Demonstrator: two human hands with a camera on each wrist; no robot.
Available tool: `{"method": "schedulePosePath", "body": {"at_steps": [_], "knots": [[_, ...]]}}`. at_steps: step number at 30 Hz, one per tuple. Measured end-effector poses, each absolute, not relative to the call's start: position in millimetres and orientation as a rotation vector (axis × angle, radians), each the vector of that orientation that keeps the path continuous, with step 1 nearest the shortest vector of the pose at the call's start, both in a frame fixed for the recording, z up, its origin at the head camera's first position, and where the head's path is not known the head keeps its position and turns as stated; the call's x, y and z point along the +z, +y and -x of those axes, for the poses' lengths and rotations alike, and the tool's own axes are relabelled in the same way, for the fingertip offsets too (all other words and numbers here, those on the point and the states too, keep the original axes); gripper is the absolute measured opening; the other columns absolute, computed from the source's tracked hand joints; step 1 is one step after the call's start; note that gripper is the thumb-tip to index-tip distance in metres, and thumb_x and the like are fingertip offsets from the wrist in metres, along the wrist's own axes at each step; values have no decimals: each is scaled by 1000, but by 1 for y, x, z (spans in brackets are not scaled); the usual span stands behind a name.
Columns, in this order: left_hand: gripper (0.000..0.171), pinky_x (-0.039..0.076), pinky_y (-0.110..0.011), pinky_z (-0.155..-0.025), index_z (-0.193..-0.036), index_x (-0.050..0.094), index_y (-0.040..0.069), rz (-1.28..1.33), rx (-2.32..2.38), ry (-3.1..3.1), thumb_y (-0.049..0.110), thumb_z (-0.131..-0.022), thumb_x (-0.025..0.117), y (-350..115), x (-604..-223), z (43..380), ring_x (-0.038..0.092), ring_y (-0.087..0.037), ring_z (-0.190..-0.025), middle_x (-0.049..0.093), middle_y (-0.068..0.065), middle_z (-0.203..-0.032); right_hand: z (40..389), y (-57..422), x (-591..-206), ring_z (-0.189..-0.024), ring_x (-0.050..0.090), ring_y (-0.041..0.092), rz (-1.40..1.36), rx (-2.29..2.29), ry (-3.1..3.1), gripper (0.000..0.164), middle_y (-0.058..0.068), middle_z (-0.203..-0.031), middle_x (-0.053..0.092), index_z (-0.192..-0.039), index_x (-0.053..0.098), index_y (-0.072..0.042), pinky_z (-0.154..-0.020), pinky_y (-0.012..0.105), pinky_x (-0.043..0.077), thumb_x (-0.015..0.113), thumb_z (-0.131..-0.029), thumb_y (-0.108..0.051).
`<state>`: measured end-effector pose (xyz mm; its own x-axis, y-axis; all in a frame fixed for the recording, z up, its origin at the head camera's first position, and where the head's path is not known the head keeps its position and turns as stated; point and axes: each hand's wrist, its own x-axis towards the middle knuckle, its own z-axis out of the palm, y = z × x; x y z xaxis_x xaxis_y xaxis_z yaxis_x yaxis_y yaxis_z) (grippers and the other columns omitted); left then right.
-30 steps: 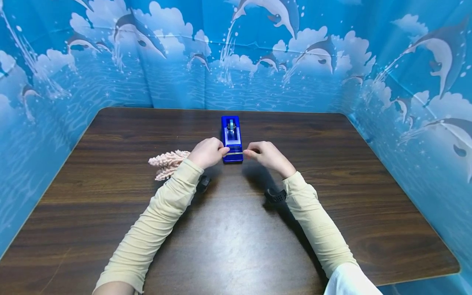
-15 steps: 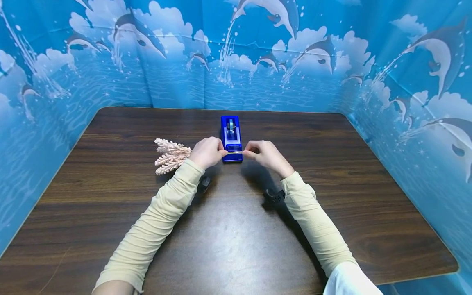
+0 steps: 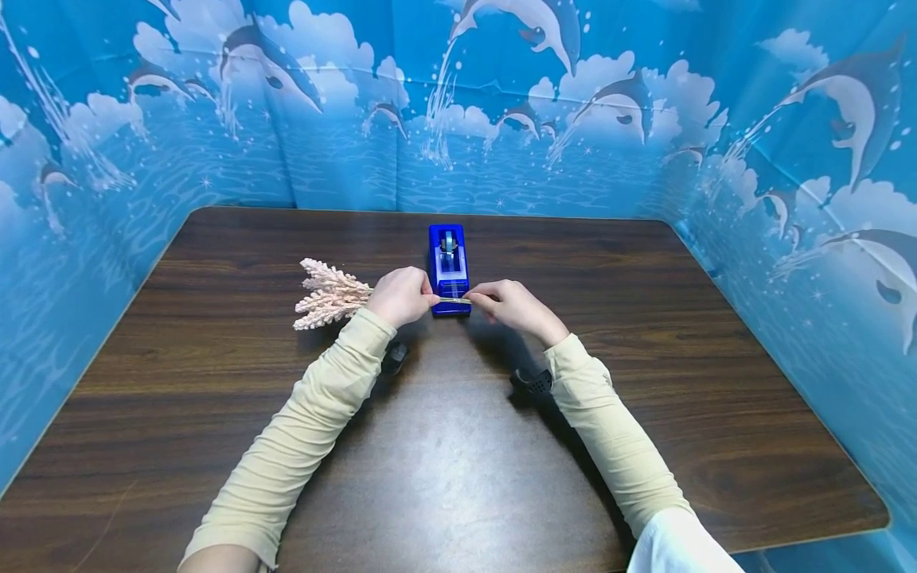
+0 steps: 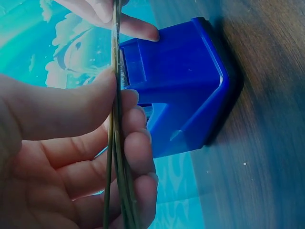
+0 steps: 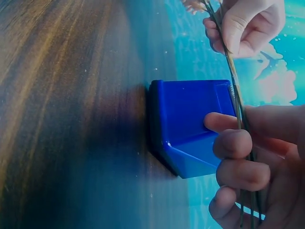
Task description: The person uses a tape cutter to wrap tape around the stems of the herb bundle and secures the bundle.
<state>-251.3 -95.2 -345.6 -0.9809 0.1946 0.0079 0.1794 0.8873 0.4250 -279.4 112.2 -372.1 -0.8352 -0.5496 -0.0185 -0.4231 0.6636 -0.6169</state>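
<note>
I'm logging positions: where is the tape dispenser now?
In the head view, the tape dispenser is on the table just left of centre, between the left hand and right hand, the stems crossing in front of its near end.

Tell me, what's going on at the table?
A person is holding thin stems with pink flowers. The left grip pinches them nearer the flowers, and the right grip holds them further along. From above, the stems cross the near end of the blue tape dispenser on the table; I can't tell if they touch it.
</note>
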Motion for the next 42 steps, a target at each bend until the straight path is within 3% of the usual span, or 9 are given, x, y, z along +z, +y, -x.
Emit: {"method": "schedulePosePath", "body": {"at_steps": [7, 16, 24, 31, 37, 42], "knots": [[21, 48, -41, -77, -78, 65, 6, -362, 625, 3029, 24, -88, 68, -93, -343, 250, 62, -27, -80, 68, -10, -83, 277, 114, -367, -54, 47, 11, 738, -884, 2626, 32, -2, -59, 49, -120, 66, -7, -58, 26, 37, 48, -102, -26], [22, 48, -40, -72, -71, 64, 7, -478, 560, 3006, 22, -87, 68, -91, -337, 245, 60, -24, -72, 66, -7, -75, 276, 119, -361, -60, 50, 24, 687, -866, 2542, 35, -2, -60, 47, -130, 60, -8, -56, 26, 35, 49, -102, -24], [21, 45, -37, -71, -72, 64, 7, -486, 573, 2965, 22, -87, 69, -89, -341, 247, 56, -23, -72, 63, -6, -73, 277, 120, -360, -58, 51, 9, 667, -787, 2622, 36, 7, -69, 61, -123, 65, -3, -64, 24, 43, 52, -100, -28], [21, 41, -32, -66, -72, 64, 7, -481, 530, 2924, 22, -87, 69, -97, -337, 248, 52, -20, -69, 55, -1, -68, 276, 114, -364, -57, 49, 7, 738, -775, 2627, 37, -3, -61, 53, -126, 63, -2, -63, 23, 42, 51, -100, -26], [19, 41, -30, -67, -77, 67, 6, -445, 551, 2844, 21, -88, 66, -106, -331, 249, 53, -19, -73, 59, -1, -73, 273, 106, -366, -56, 47, 7, 800, -786, 2639, 33, -4, -60, 51, -118, 67, -3, -62, 23, 42, 50, -101, -25], [23, 39, -27, -64, -81, 73, 1, -445, 554, 2774, 19, -91, 62, -107, -331, 249, 50, -16, -68, 58, 2, -66, 273, 105, -366, -56, 46, 7, 800, -768, 2650, 34, -5, -59, 49, -110, 70, -3, -63, 24, 41, 50, -101, -27]]}}
